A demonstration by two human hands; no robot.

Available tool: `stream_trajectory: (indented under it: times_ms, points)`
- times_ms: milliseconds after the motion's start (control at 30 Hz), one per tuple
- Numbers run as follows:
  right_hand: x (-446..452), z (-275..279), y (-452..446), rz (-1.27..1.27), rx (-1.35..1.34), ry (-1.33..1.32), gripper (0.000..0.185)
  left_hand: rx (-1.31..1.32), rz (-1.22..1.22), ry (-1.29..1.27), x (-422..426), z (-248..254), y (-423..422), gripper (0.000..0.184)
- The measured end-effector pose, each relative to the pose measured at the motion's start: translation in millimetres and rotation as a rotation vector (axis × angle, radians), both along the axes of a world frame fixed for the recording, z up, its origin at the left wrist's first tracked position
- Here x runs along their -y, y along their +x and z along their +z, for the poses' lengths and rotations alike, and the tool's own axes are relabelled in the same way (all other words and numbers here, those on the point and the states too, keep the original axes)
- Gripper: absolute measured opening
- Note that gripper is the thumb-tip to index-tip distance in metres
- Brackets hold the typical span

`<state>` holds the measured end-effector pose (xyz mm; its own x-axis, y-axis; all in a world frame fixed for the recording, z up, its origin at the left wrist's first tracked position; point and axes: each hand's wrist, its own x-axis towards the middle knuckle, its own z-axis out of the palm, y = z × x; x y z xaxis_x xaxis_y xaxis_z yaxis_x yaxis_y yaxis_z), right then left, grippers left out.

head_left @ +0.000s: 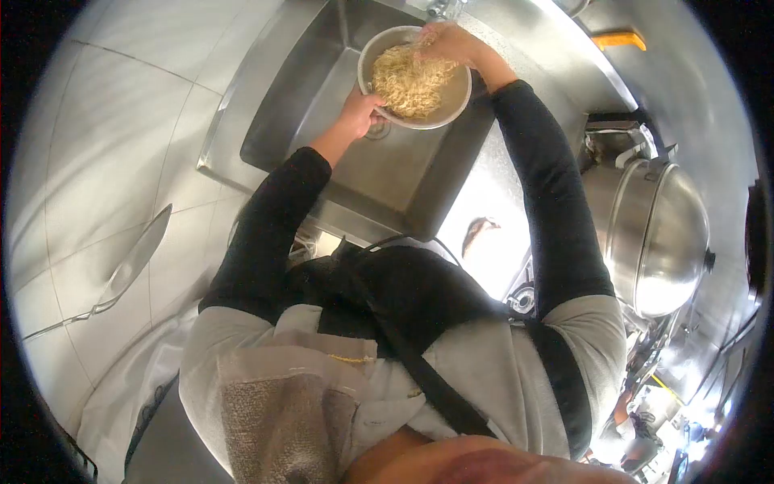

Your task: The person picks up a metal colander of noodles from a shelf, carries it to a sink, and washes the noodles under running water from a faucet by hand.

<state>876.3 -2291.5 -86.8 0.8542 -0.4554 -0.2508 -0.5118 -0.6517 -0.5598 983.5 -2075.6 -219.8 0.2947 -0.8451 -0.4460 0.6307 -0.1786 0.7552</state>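
A round metal bowl (364,68) is held over the steel sink (314,121). Pale yellow, tangled strands that look like noodles (415,85) fill much of it. My left hand (357,114) is closed on the bowl's near left rim, thumb on top and fingers underneath. At the far right side of the bowl, my right hand (447,46) reaches over the rim to the strands. Its fingers are smeared by motion, so their grip cannot be made out. The tap (439,10) stands just beyond this hand.
A large steel pot with a domed lid (673,238) stands on the right, near a gas burner (522,298). An orange-yellow object (619,40) is at the upper right. White tiles (121,129) lie left of the sink. The sink drain (377,129) shows partly below the bowl.
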Motion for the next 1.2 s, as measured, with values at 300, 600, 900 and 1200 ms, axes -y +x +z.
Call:
stream_trajectory:
  times_ms: [300, 600, 900, 1200]
  points:
    - [19.0, 1.6, 0.4, 0.114, 0.109, 0.183, 0.04, 0.058, -0.007, 0.027, 1.1, 9.8, 4.9, 0.063]
    - [-1.1, -38.9, -34.0, 0.056, 0.137, 0.435, 0.056, 0.004, -0.109, -0.039, -1.3, 15.6, 7.8, 0.065]
    - [8.0, -22.9, -17.0, -0.051, 0.119, 0.469, 0.036, -0.007, -0.052, 0.058, 5.3, -3.8, 3.1, 0.069]
    - [17.8, 2.9, 13.5, 0.044, -0.049, -0.019, 0.044, -0.046, -0.009, 0.031, 10.6, -6.8, 16.2, 0.067]
